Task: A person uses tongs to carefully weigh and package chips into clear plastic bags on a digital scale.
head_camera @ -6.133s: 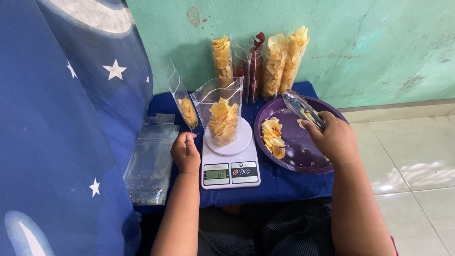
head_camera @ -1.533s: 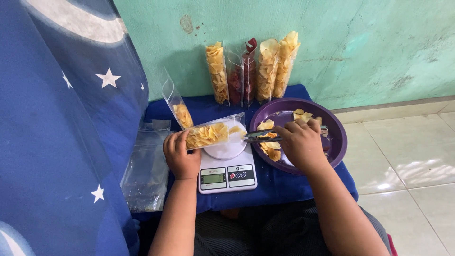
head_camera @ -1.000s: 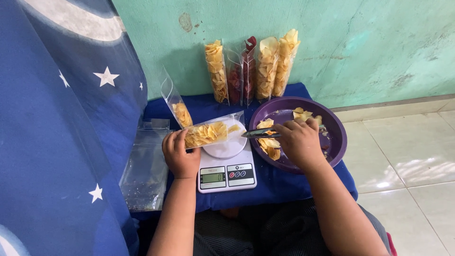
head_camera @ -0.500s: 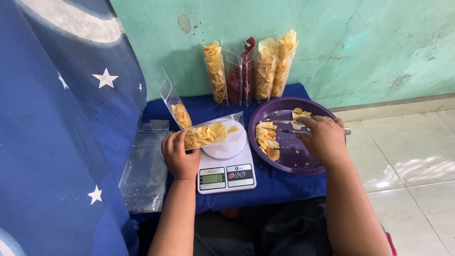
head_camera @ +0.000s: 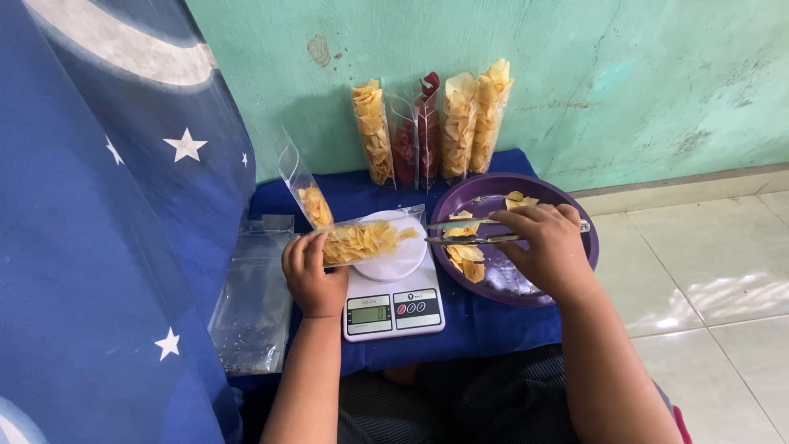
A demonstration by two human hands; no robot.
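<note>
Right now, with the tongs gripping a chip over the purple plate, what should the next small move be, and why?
Probably carry the tongs leftward to the open mouth of the chip bag. The right hand has them pinched on a chip above the purple plate, while the left hand holds the bag tilted sideways over the scale, its mouth facing the tongs.

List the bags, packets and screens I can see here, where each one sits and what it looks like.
Held bag: clear, lying sideways over the scale in the left hand, yellow chips inside.
Leaning bag: clear, tilted behind the scale, part-filled.
Filled packets: tall, upright against the green wall; yellow chips, one red.
Empty bags: clear flat stack, left of the scale.
Scale screen: small greenish rectangle on the white scale's front.
</note>
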